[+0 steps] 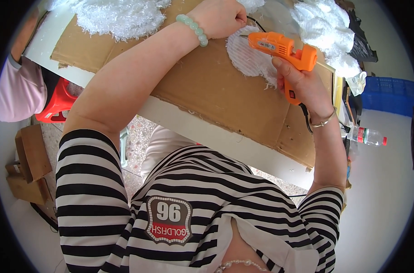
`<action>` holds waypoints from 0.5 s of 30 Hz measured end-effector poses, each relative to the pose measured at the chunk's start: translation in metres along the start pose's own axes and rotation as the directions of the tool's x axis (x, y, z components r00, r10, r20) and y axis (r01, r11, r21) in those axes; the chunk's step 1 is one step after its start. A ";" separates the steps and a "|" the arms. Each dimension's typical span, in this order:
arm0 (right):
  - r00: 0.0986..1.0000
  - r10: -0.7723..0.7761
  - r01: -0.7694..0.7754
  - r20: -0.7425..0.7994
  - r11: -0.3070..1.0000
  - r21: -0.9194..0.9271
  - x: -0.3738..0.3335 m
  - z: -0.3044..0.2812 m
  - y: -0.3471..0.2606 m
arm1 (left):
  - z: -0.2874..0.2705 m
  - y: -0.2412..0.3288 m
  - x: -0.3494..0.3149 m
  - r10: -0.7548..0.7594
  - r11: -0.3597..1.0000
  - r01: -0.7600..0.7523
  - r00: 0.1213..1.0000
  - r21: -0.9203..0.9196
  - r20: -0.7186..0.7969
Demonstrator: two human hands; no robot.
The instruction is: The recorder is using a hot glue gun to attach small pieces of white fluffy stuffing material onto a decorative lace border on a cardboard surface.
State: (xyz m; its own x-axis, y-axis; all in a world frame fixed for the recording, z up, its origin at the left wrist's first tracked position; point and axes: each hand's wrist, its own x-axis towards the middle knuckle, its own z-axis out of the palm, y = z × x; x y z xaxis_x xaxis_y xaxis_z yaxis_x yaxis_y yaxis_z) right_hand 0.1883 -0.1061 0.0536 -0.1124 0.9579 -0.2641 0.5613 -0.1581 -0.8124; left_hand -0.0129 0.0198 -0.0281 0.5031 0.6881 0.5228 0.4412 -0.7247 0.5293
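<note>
My right hand (298, 86) is wrapped round the handle of an orange hot glue gun (275, 44), thumb high on the grip. The gun's nozzle points left, over a white ribbed, fluffy fabric piece (245, 59) with frayed edges, which lies flat on the cardboard. My left hand (220, 19), with a green bead bracelet at its wrist, is closed at the upper edge of that piece, close to the nozzle. Its fingertips are mostly turned away, so whatever they pinch cannot be made out. A dark cord (305, 118) hangs from the gun's handle.
Brown cardboard (207, 98) covers the white table (207, 134). Heaps of white fluffy material (120, 18) lie at the far left and far right. A blue crate (389, 95) and a plastic bottle (373, 137) are at right. Another person's sleeve (22, 91) and a red stool (56, 102) are at left.
</note>
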 end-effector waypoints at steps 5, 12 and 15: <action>0.999 -0.005 0.005 0.038 1.000 -0.003 -0.001 -0.001 0.001 | -0.003 0.003 0.001 -0.043 0.999 0.043 0.999 -0.011 0.033; 0.999 -0.005 0.005 0.047 1.000 0.008 -0.004 -0.003 -0.001 | -0.001 -0.003 0.001 -0.065 0.997 0.067 0.997 -0.040 0.051; 1.000 -0.021 0.020 0.002 0.996 0.091 -0.008 -0.015 0.007 | -0.002 -0.001 0.002 -0.049 0.997 0.051 0.998 -0.056 0.041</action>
State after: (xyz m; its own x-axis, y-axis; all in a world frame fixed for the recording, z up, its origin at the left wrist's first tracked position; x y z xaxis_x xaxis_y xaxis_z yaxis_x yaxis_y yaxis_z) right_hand 0.2051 -0.1115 0.0580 -0.1254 0.9605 -0.2483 0.4821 -0.1597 -0.8614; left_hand -0.0145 0.0220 -0.0265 0.5107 0.7208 0.4687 0.4240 -0.6854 0.5920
